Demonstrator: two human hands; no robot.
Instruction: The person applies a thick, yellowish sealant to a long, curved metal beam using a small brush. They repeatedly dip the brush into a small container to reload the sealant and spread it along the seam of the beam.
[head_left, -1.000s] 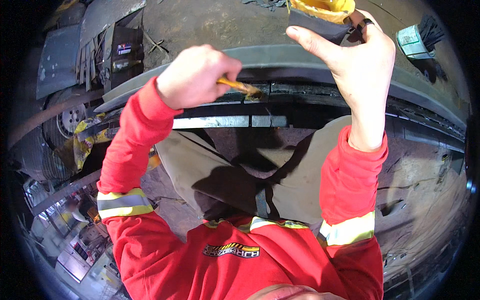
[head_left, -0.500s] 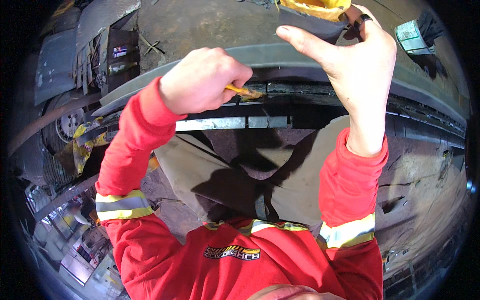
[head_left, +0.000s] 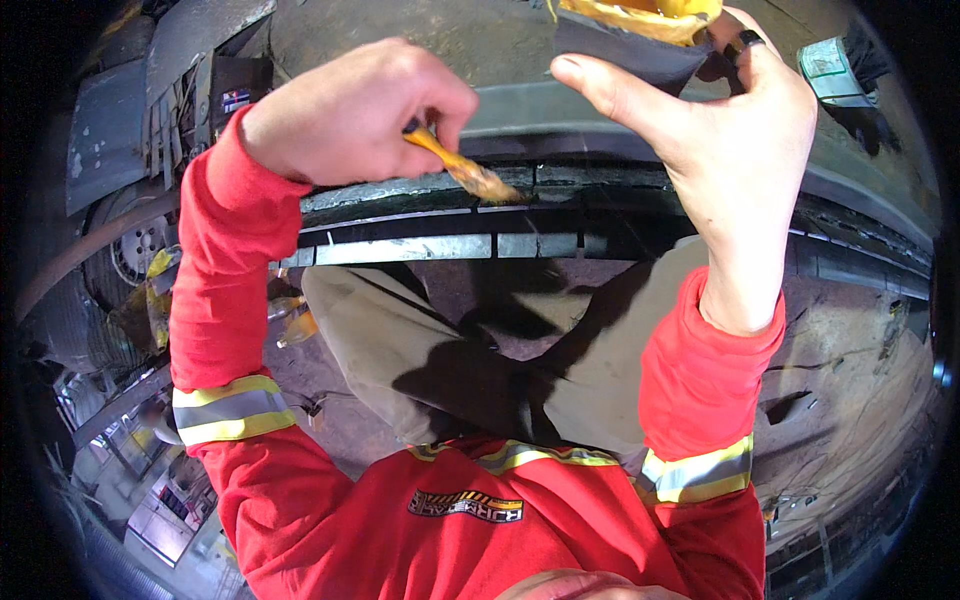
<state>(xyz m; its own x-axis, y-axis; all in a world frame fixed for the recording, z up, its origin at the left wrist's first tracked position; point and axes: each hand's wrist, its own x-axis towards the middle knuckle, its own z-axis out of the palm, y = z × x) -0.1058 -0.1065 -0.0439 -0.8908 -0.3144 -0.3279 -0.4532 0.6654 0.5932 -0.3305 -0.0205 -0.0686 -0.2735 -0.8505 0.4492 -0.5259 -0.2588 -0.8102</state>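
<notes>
My left hand (head_left: 365,112) is closed around the yellow handle of a small paintbrush (head_left: 458,168). Its bristles, stained amber, touch or hover just above the dark channel (head_left: 620,192) of a long metal piece lying across in front of me; I cannot tell which. At the upper right, my right hand (head_left: 745,140) grips a dark, soft-looking container (head_left: 630,52) from its right side, thumb toward me and the fingers partly hidden behind it. Yellow coats the container's rim and inside, with something amber within. A dark ring sits on one finger.
A white strip with gaps (head_left: 410,248) runs along the piece's near side, above my spread legs. Metal sheets (head_left: 105,135) and a wheel (head_left: 138,248) stand at the left. A pale green-white bucket (head_left: 838,72) holding dark stuff is at the far right.
My left hand has moved up and to the left, and the brush shows more of its handle, tilted more steeply. My right hand with the container has shifted slightly right.
</notes>
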